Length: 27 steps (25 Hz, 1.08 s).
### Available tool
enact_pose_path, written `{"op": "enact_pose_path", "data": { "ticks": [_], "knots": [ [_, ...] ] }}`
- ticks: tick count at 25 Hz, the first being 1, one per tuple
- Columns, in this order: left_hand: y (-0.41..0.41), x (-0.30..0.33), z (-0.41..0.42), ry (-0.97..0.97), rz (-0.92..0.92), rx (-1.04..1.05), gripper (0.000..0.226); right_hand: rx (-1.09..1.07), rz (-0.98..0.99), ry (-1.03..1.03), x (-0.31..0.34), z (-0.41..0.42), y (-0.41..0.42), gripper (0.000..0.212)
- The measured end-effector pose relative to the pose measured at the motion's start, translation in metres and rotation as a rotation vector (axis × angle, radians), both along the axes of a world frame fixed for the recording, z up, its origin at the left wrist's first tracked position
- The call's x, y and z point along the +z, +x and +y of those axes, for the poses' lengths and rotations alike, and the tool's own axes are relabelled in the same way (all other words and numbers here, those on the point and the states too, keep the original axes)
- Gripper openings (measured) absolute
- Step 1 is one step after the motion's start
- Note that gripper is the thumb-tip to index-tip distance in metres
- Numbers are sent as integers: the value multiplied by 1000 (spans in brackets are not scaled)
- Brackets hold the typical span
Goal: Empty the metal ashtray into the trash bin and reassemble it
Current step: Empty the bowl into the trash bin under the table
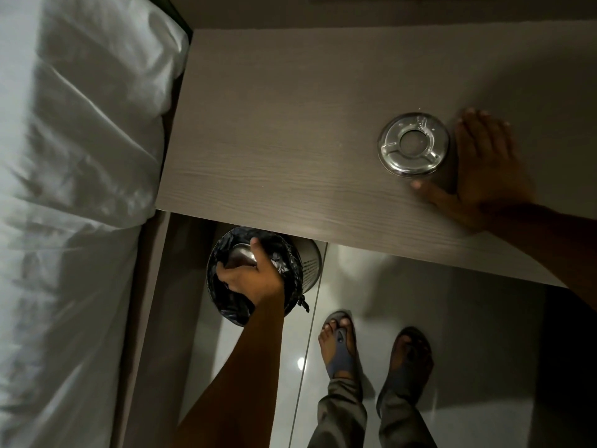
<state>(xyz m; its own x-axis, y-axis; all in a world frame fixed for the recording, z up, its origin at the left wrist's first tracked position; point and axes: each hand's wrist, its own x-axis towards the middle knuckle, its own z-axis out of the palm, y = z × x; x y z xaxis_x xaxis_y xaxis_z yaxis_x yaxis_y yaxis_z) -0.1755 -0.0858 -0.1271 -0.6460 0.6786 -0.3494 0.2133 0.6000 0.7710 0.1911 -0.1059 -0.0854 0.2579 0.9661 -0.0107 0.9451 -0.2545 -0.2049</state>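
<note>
The ashtray's round metal lid [413, 143], with a hole in its middle, lies flat on the wooden desk [274, 150]. My right hand [481, 169] rests open on the desk just right of the lid, thumb near its lower edge. Down below the desk edge, my left hand [252, 276] grips the ashtray's metal bowl [240, 253] inside the mouth of the trash bin [310, 266], which is lined with a black bag [284, 250]. The bowl is tipped and partly hidden by my fingers.
A bed with white sheets [74, 189] fills the left side, close to the desk and bin. My feet in grey sandals [342, 347] stand on the glossy tiled floor [468, 334] to the right of the bin.
</note>
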Motion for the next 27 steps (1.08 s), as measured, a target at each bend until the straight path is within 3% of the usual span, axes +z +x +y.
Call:
{"op": "enact_pose_path", "data": {
  "ticks": [4,9,12,20,24,27],
  "knots": [
    [8,2,-6,95,59,29,63,4,7,15,2,-1,1,117],
    [18,-5,-11,-73,-71,-232,55,3,20,26,3,-1,0,117],
    [13,-5,-6,12,31,-187,52,2,21,18,4,-1,1,117],
    [11,-2,-16,-94,-85,-375,39,1,3,17,-2,-1,3,114],
    [3,24,-12,-62,-126,-176,39,11,27,2,3,-1,2,114],
    [-5,81,-11,120,-181,-98,49,-31,94,-50,19,3,1,125]
  ]
}}
